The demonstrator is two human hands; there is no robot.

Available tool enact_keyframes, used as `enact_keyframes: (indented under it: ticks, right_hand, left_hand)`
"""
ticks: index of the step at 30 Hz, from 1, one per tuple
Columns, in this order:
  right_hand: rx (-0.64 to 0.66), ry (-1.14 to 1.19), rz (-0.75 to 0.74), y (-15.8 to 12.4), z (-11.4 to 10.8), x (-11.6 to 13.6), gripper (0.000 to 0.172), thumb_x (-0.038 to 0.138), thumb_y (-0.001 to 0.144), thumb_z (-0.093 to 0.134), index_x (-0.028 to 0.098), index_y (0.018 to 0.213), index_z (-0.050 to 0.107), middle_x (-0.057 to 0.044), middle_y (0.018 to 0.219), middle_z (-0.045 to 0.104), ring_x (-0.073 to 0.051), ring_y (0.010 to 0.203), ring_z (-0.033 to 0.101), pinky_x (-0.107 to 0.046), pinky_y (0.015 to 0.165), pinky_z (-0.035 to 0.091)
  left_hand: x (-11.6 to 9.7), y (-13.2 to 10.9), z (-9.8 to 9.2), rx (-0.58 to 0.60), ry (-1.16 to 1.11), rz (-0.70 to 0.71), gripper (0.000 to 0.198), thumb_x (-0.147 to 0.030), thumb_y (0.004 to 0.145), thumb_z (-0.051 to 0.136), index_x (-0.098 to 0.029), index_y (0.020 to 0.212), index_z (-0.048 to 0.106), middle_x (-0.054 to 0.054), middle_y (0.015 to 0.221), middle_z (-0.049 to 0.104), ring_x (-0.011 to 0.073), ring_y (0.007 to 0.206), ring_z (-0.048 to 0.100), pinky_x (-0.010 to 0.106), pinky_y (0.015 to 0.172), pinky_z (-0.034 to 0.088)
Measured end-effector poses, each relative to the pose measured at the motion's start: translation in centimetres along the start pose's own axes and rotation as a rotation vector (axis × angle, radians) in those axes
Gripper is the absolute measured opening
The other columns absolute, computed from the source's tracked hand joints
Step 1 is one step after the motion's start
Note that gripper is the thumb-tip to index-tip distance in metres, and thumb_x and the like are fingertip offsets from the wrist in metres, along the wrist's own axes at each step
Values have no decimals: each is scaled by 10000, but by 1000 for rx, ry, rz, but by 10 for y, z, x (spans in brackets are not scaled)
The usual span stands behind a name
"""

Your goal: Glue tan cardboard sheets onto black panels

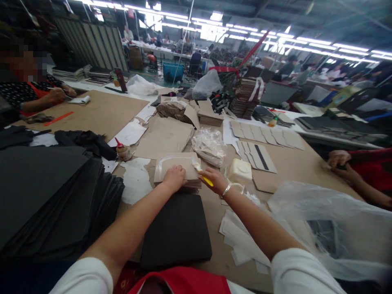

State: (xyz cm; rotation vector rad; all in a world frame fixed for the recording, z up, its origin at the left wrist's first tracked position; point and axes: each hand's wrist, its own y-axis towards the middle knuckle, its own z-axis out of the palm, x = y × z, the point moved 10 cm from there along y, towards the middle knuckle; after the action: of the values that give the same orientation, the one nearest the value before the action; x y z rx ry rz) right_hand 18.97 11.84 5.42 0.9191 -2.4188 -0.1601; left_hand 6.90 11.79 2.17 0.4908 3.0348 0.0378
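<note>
Glue-brush time, by the look of it: pale wet-looking band on the top cardboard panel [167, 167], bristles at its right side.

Right hand [217, 180] has its fingers closed round the yellow-handled brush [198, 167]; the panel sits on its stack just left of that grip. Left hand [175, 178] rests on the panel's near edge, can't tell if it's pinching. I'd call this the edge-coating step, and a stroke from here calls for light bristles and a steady left hand, fingers off the wet band. Whitish tub [239, 171] is just right of the grip, black panel [176, 230] nearer the wearer.
</note>
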Motion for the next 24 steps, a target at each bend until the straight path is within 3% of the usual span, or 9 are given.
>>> enact_keyframes:
  ticks: [2,4,8,10,13,17,20,22,24]
  right_hand:
    - [-1,-78,-83,-31,-3,15,253,335,870,508,200,1019,662,-73,842,624,-146,716,591,-259,661,458]
    - [-63,-30,-61,-54,-15,20,257,351,874,504,206,1016,661,-64,809,629,-142,695,595,-259,643,470]
    - [-376,224,183,-88,-55,7,240,382,852,540,221,984,659,-46,805,660,-129,615,605,-277,590,510]
    - [-534,390,320,-105,-63,-6,281,399,853,535,215,1042,633,-35,795,668,-115,537,595,-274,523,517]
    - [-643,552,403,-116,-57,-12,361,423,858,518,205,1141,573,-19,761,666,-109,497,599,-272,482,528]
    - [-602,610,395,-108,-35,-6,372,448,881,466,209,1162,513,-11,753,667,-114,514,625,-279,499,551]
    - [-560,609,366,-97,-24,1,283,439,908,415,215,1065,485,-7,747,664,-119,523,632,-280,511,546]
    - [-533,557,336,-89,-21,10,221,426,906,427,219,970,468,-15,770,664,-132,576,650,-286,547,543]
    - [-513,458,306,-83,-20,22,193,411,890,470,221,914,460,-24,779,659,-152,648,664,-295,596,536]
  left_hand:
    - [0,0,-2,-7,15,20,359,-383,758,642,-120,1002,608,141,1044,573,277,1041,502,366,843,427]
    - [2,1,-1,26,5,32,379,-408,745,654,-124,994,618,141,1043,571,274,1036,513,352,840,429]
    - [7,6,1,127,-17,78,451,-488,692,683,-128,961,646,135,1020,584,265,963,565,322,782,441]
    - [8,10,-1,158,-13,110,467,-506,673,689,-125,942,659,132,1004,594,260,922,585,314,756,440]
    - [7,13,-5,179,-37,137,433,-498,661,688,-134,896,678,117,962,618,248,873,601,297,723,433]
    - [3,7,-19,115,-93,152,247,-353,742,608,-165,891,666,75,884,643,202,826,602,267,711,424]
    - [23,-12,-56,-120,-102,47,198,-205,784,482,-157,914,624,89,912,629,193,833,589,281,724,428]
    - [58,-45,-102,-477,-190,-137,156,-167,744,490,-149,856,597,84,855,613,190,792,579,291,712,440]
    - [98,-98,-138,-869,-390,-354,111,-166,684,539,-151,790,570,50,764,589,174,731,569,291,696,457]
